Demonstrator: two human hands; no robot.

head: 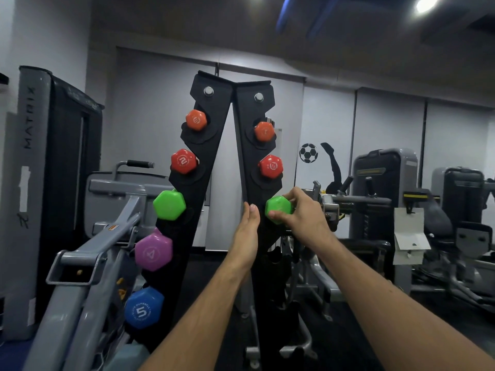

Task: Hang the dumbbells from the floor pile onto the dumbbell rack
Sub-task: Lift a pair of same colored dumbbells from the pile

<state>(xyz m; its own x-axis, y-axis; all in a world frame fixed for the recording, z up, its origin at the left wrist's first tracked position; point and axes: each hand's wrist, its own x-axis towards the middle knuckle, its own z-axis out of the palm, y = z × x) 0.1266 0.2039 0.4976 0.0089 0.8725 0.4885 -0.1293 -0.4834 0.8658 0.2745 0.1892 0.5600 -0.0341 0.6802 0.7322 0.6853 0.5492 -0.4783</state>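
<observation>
Green dumbbell [278,209] in right hand [302,210] grip (at rack [214,145]).

Open gap between the two rack uprights [250,145] up the middle, but the grey machine frame [107,236] crowds the left side and another machine [356,207] sits close on the right.

Far left of the left hand [247,236], the tall grey machine column [29,183] carries "MATRIX", written vertically. Left and above that hand, the red dumbbell [183,161] shows the nr. "2". Left of the hand and a bit lower, the purple dumbbell [153,252] shows "4". Lower left, the blue dumbbell [144,308] shows "5"; the small text round it is too small to read.
</observation>
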